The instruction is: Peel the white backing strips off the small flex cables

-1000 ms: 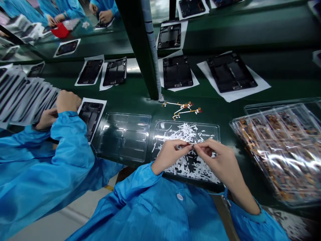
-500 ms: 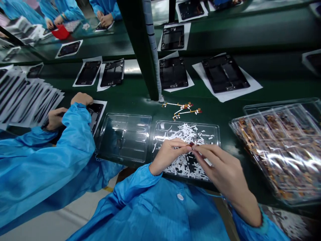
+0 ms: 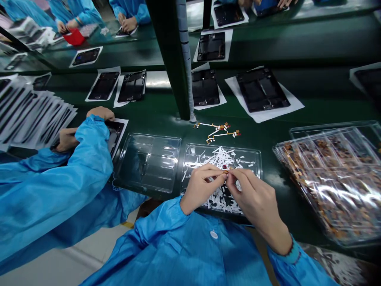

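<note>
Left hand: left hand [image 3: 200, 186], thumb and forefinger pinched closed on the part, other fingers curled in.
Right hand: right hand [image 3: 256, 198], thumb and forefinger tips almost together, at the same part (touching or gripping, can't tell).
Held part: small orange-and-red part [image 3: 225, 171], between the two hands' fingertips, mostly covered, held above the scrap tray.
Scrap tray: clear scrap tray [image 3: 260, 165] under both hands, white scraps [image 3: 220, 158] strewn across it.
Cables: white-and-orange cables [image 3: 220, 128] lying on the green bench [image 3: 154, 115], just beyond the scrap tray.
Side tray: second clear tray [image 3: 149, 163], just left of the scrap tray.
Right side: stacked trays [image 3: 333, 125] with orange pieces inside (glare on top).
Beyond: black panels [image 3: 263, 89] on white paper, some either side of the post [image 3: 169, 59].
Neighbour: co-worker's hand [image 3: 100, 113] over another panel, at left.
</note>
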Demonstrator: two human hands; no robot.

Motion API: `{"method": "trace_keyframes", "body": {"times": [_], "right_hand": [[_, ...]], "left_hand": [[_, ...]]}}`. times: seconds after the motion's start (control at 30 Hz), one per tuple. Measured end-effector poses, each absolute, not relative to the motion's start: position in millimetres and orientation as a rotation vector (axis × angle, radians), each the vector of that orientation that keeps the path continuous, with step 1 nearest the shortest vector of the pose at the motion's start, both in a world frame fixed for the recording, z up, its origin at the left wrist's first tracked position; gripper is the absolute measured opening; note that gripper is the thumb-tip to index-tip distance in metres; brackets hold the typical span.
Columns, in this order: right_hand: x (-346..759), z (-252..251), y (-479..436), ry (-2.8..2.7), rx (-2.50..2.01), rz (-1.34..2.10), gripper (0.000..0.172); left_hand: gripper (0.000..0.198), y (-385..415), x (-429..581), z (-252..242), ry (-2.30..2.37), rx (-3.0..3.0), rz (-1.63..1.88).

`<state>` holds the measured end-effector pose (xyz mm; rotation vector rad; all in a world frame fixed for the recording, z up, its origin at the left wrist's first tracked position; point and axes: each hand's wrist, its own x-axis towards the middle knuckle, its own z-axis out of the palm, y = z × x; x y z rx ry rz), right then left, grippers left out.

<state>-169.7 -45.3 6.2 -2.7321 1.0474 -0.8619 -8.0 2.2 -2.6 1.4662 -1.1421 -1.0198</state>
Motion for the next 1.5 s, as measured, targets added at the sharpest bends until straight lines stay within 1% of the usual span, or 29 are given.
{"method": "trace_keyframes", "body": {"times": [0.1,0.27,0.3,0.4,0.43,0.47,0.5,0.57,0.63,0.73,0.8,0.9,1.0,1.07,1.2,1.3,1.4,1.47,1.5], "right_hand": [[-165.4,10.5,-47.7,1.127,-2.664,-0.88,0.006],[-186.6,18.2,-61.4,1.163,-2.396,-0.816,0.004],[-195.7,17.2,-64.2,1.164,-2.341,-0.769,0.009],[-221.7,10.1,-70.6,1.189,-2.322,-0.591,0.043],[-227.0,7.8,-72.4,1.188,-2.347,-0.531,0.052],[-229.2,6.3,-74.6,1.183,-2.366,-0.476,0.056],[-228.2,5.8,-77.6,1.174,-2.384,-0.432,0.057],[-216.0,7.2,-87.9,1.134,-2.431,-0.362,0.051],[-192.8,8.9,-105.7,1.075,-2.487,-0.311,0.041],[-149.8,4.1,-144.1,1.001,-2.549,-0.258,0.027],[-125.0,-5.4,-170.4,1.0,-2.591,-0.229,0.025],[-101.6,-22.8,-199.4,0.975,-2.628,-0.155,0.028],[-93.0,-35.0,-214.0,0.908,-2.616,-0.049,0.026],[-92.4,-38.6,-218.2,0.859,-2.59,0.011,0.026],[-96.9,-41.4,-218.3,0.853,-2.554,0.025,0.027],[-100.1,-43.3,-215.7,0.87,-2.519,0.012,0.031],[-101.2,-42.5,-216.1,0.857,-2.489,0.029,0.023],[-102.1,-40.3,-218.5,0.837,-2.487,0.034,0.021],[-102.7,-39.2,-220.1,0.834,-2.489,0.032,0.022]], "left_hand": [[0.016,6.0,-4.6,3.3,-1.217,1.491,-0.972],[0.017,16.8,15.4,16.5,-1.283,1.515,-0.967],[0.017,18.9,20.7,20.2,-1.287,1.525,-0.966],[0.017,24.8,39.1,33.8,-1.268,1.56,-0.97],[0.017,27.3,47.0,38.7,-1.227,1.56,-0.98],[0.018,30.3,56.3,43.2,-1.157,1.549,-0.992],[0.019,34.1,67.2,46.7,-1.051,1.538,-0.998],[0.021,44.1,94.4,48.4,-0.761,1.537,-0.968],[0.025,55.8,126.3,39.8,-0.487,1.577,-0.874],[0.031,72.9,171.3,9.1,-0.36,1.614,-0.75],[0.036,82.7,191.9,-14.7,-0.321,1.65,-0.669],[0.041,95.0,206.2,-38.9,-0.298,1.733,-0.549],[0.047,102.7,206.7,-46.0,-0.324,1.834,-0.439],[0.047,104.8,201.6,-47.5,-0.356,1.895,-0.336],[0.033,105.2,180.0,-55.2,-0.417,1.962,-0.11],[0.029,104.4,155.9,-55.1,-0.485,1.969,-0.034],[0.024,93.6,128.3,-36.8,-0.657,1.945,-0.069],[0.021,74.3,110.4,-18.1,-0.907,1.888,-0.223],[0.022,60.4,102.3,-9.3,-1.112,1.839,-0.344]]}}
